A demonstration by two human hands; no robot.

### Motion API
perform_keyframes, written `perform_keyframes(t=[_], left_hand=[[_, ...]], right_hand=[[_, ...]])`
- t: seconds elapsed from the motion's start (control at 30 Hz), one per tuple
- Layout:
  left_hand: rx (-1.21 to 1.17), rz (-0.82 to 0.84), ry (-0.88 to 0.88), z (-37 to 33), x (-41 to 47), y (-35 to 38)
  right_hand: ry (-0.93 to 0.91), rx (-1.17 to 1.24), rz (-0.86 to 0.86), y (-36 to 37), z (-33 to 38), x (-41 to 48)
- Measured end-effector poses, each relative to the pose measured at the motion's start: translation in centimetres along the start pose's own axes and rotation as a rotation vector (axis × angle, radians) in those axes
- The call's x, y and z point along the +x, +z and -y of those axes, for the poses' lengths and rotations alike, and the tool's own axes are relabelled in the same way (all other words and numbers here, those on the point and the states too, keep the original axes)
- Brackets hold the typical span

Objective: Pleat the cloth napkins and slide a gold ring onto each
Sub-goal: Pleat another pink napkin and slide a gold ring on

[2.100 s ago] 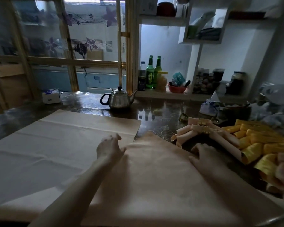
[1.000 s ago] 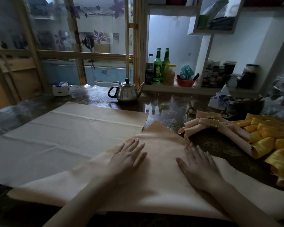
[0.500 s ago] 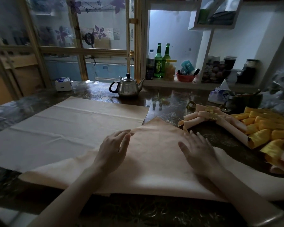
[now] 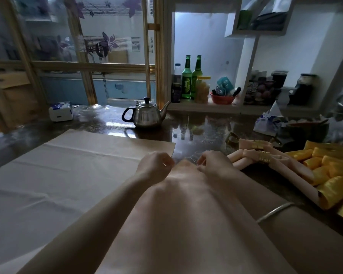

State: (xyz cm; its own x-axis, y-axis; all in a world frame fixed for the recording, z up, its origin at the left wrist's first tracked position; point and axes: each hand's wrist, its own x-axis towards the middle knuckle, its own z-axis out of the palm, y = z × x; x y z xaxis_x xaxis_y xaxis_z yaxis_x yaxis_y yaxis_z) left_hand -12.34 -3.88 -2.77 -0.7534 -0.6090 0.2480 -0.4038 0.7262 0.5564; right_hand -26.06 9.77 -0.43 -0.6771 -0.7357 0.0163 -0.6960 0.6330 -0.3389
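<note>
A peach cloth napkin (image 4: pixel 188 220) lies folded into a triangle on the table, its point aimed away from me. My left hand (image 4: pixel 154 165) and my right hand (image 4: pixel 214 163) sit on either side of that far tip, fingers curled and pinching the cloth. A second, paler napkin (image 4: pixel 63 175) is spread flat to the left. To the right lie pleated peach napkins (image 4: pixel 244 157) with gold rings (image 4: pixel 263 157) on them. A loose gold ring (image 4: pixel 232 139) rests just behind them.
A steel teapot (image 4: pixel 146 115) stands behind the napkins. Yellow rolled napkins (image 4: pixel 329 171) pile up at the right edge. A tissue pack (image 4: pixel 60 111) sits at the far left; bottles (image 4: pixel 187 80) and jars fill the shelf behind. A dark bowl (image 4: pixel 307 129) stands at the far right.
Both hands have left the flat middle of the peach napkin and moved forward to its far tip, where the fingers have curled onto the cloth. The view has shifted closer.
</note>
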Motion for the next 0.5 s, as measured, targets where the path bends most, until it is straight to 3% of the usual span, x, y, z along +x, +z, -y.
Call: perform_keyframes(t=[0.27, 0.5], left_hand=[[-0.003, 0.152, -0.082, 0.1, 4.6, 2.2], [0.002, 0.231, -0.101, 0.0, 5.8, 2.7]], right_hand=[[0.04, 0.027, 0.19, 0.6, -1.1, 4.3], [0.017, 0.139, 0.19, 1.0, -2.0, 4.8]])
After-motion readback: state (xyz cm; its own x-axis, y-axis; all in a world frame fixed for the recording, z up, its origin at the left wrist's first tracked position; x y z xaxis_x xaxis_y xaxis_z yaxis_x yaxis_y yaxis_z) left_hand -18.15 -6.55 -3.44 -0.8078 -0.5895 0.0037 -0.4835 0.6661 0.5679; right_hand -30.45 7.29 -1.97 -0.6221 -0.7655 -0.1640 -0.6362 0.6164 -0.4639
